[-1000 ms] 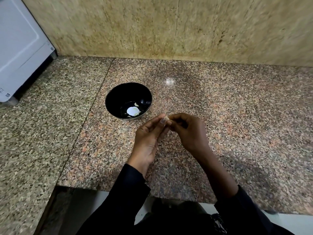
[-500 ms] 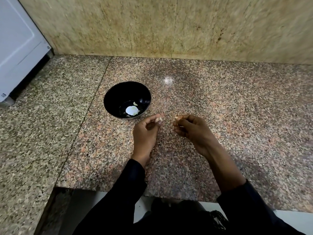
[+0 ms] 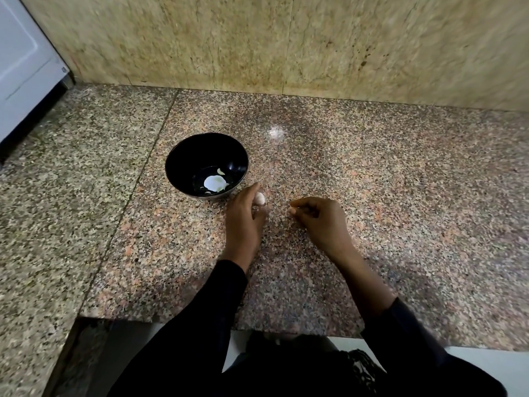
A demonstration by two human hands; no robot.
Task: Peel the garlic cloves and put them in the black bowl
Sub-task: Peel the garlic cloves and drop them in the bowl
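Garlic clove (image 3: pixel 260 198) — pale, rounded — pinched in left hand (image 3: pixel 243 219).

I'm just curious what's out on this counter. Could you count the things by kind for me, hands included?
Black bowl: 1
Garlic clove, pinched in the left hand: 1
Pale pieces in the bowl: at least 2, too blurred to identify
Hands: 2, left hand and right hand
Total: at least 6

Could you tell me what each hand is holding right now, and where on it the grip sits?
The left hand pinches a garlic clove at its fingertips. The right hand pinches something small and pale; what it is cannot be told.
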